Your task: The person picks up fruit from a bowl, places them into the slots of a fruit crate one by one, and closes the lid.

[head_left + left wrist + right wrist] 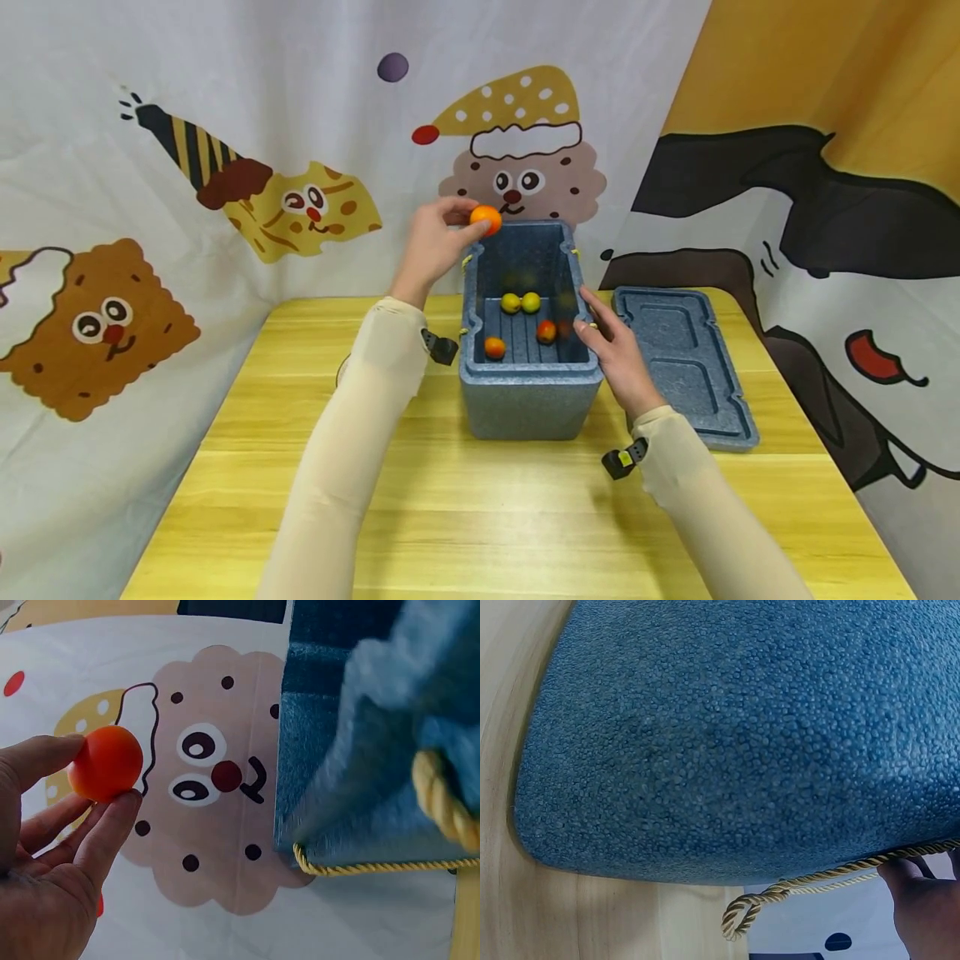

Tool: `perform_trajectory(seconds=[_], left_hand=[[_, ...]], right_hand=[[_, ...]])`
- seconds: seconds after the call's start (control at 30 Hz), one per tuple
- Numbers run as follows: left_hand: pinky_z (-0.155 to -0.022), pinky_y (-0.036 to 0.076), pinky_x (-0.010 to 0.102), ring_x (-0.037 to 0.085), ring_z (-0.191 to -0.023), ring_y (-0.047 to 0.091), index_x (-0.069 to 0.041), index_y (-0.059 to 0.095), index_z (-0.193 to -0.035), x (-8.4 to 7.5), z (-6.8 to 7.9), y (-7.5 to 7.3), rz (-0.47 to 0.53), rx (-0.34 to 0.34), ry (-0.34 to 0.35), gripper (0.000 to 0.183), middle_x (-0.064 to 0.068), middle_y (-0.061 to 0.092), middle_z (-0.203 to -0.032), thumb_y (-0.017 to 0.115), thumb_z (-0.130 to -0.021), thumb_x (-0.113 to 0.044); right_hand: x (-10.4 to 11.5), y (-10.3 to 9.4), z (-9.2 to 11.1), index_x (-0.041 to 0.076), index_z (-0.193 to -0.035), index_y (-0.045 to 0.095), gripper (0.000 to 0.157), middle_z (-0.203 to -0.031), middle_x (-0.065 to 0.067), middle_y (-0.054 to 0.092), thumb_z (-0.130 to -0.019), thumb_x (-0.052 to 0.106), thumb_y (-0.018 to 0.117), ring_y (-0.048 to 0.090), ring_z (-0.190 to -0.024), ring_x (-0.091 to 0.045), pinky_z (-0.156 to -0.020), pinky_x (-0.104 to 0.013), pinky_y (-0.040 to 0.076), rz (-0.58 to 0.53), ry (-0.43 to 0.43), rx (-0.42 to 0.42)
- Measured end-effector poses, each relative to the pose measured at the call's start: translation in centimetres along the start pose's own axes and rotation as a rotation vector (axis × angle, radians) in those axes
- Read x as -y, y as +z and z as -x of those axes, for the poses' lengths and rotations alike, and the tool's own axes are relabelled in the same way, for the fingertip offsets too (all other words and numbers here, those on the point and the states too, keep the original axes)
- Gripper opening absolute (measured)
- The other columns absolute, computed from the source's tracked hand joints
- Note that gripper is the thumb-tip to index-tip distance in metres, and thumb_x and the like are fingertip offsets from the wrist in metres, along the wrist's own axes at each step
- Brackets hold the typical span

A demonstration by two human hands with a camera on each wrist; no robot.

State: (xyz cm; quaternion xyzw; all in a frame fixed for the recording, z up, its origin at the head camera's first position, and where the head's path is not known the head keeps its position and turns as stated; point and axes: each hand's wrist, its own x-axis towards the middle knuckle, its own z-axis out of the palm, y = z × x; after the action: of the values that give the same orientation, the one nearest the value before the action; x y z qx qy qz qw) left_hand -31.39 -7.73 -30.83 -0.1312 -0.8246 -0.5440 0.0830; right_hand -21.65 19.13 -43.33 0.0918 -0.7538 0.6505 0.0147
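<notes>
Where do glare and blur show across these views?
Head: pale glare on the near tabletop; left wrist: the box and thick rope loop look soft, orange fruit sharper; right wrist: sheen on the box toward the right edge.

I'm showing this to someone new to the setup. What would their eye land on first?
Probably the bright orange fruit, pinched in the left hand near the box's far left corner. Next, the open blue-grey box on the table, with four small fruits inside and the right hand at its right rim. The cartoon faces on the cloth behind also stand out.
</notes>
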Motion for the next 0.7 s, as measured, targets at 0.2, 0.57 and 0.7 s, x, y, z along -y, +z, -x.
perform_trajectory(seconds=[0.2, 0.57, 0.7], left_hand=[[-0.08, 0.052, 0.027, 0.016, -0.097, 0.06, -0.006, 0.066, -0.117, -0.5, -1.3, 0.8, 0.007, 0.004, -0.077, 0.031, 0.004, 0.064, -0.111, 0.073, -0.091, -0.022], [-0.082, 0.051, 0.026, 0.021, -0.097, 0.058, -0.003, 0.065, -0.121, -0.9, -2.4, 2.8, -0.049, 0.071, -0.119, 0.031, 0.009, 0.063, -0.113, 0.07, -0.094, -0.017], [-0.083, 0.052, 0.027, 0.021, -0.096, 0.058, -0.004, 0.065, -0.12, -0.7, -2.9, 3.3, -0.072, 0.076, -0.127, 0.03, 0.008, 0.063, -0.112, 0.069, -0.094, -0.016]], right_hand=[[0.5, 0.2, 0.0, 0.026, -0.155, 0.031, 0.057, -0.16, 0.006, 0.022, -0.103, 0.032, 0.054, 0.019, -0.145, -0.019, -0.114, -0.052, 0.021, -0.002, -0.001, 0.007], [1.2, 0.2, 0.6, 0.022, -0.156, 0.03, 0.057, -0.16, 0.002, 0.022, -0.104, 0.029, 0.052, 0.018, -0.146, -0.022, -0.114, -0.054, 0.02, 0.011, 0.005, 0.005], [1.2, 0.2, 0.5, 0.023, -0.156, 0.029, 0.058, -0.16, 0.002, 0.021, -0.103, 0.029, 0.053, 0.018, -0.146, -0.023, -0.114, -0.055, 0.02, 0.008, 0.005, 0.009]])
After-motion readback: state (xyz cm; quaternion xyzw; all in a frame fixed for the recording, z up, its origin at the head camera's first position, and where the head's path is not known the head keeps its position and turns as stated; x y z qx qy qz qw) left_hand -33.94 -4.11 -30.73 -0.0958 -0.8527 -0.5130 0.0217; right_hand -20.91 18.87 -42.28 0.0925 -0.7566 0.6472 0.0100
